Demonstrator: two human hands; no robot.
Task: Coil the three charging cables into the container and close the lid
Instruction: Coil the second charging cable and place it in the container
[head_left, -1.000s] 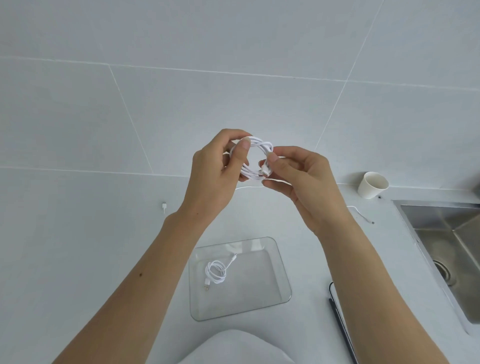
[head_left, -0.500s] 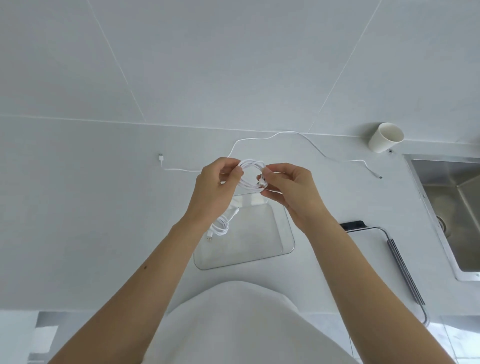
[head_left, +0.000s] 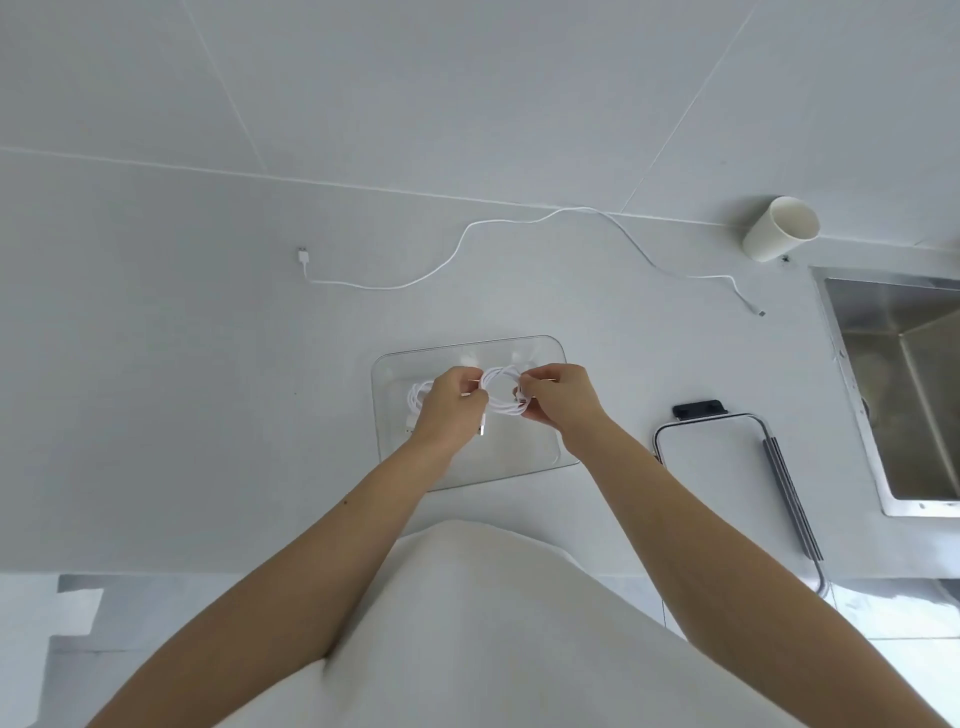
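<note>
A clear rectangular container (head_left: 540, 457) sits on the white counter in front of me. Both hands hold a coiled white cable (head_left: 500, 397) low over its middle. My left hand (head_left: 449, 405) pinches the coil's left side and my right hand (head_left: 558, 397) pinches its right side. Another coiled white cable (head_left: 417, 397) lies inside the container at the left, partly hidden by my left hand. A third white cable (head_left: 467, 236) lies stretched out and uncoiled on the counter behind the container. The container's lid (head_left: 711, 457), clear with a dark clip, lies flat to the right.
A white paper cup (head_left: 782, 228) stands at the back right against the wall. A steel sink (head_left: 904, 395) is set into the counter at the far right. The counter's front edge runs below my forearms.
Both hands have lowered the coiled cable from chest height down over the container. My view has tilted downward, bringing the loose cable, lid and sink fully into sight.
</note>
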